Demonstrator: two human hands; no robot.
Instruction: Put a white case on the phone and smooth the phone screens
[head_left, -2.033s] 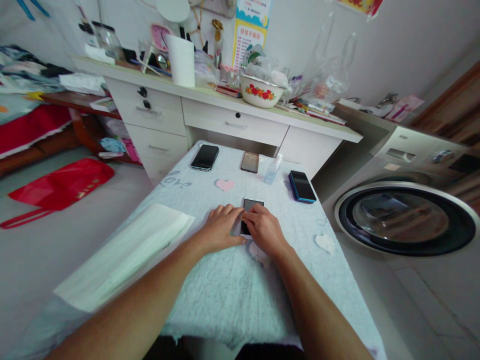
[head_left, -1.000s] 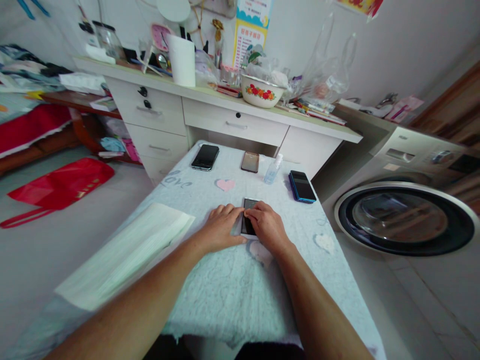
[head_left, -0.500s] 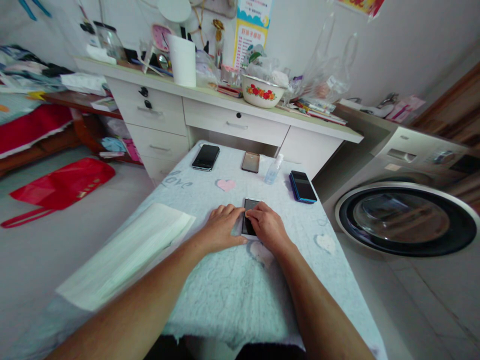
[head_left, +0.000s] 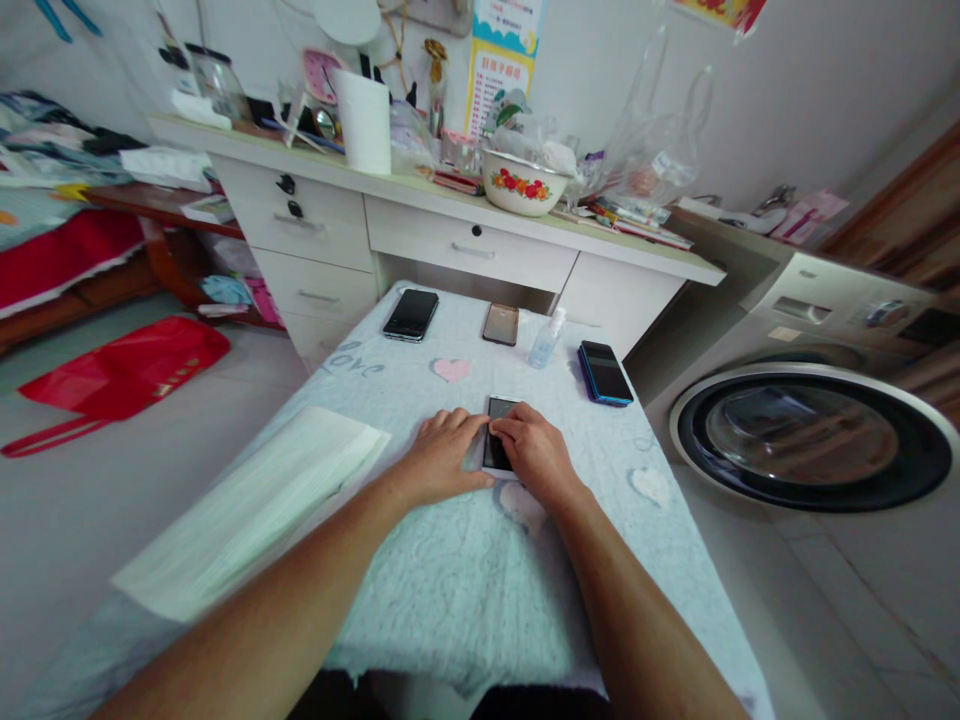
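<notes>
A smartphone (head_left: pixel 498 455) with a dark screen and pale edges lies face up on the cloth-covered table, partly hidden by both hands. My left hand (head_left: pixel 446 455) steadies it along its left side, the forefinger at the upper left edge and the thumb by the bottom left corner. Over the right part of the screen is my right hand (head_left: pixel 536 450), its fingers bunched in a pinch against the glass. Whatever sits between those fingertips is too small or hidden to tell. Beyond the hands stands a clear spray bottle (head_left: pixel 544 343) with a white top.
A black phone (head_left: pixel 411 315), a brown phone case (head_left: pixel 500 324) and a blue-edged phone (head_left: pixel 606 374) lie around the table's far part. At the left rests a folded pale cloth or paper (head_left: pixel 262 510). A white desk (head_left: pixel 442 235) stands behind, a washing machine (head_left: pixel 810 300) on the right.
</notes>
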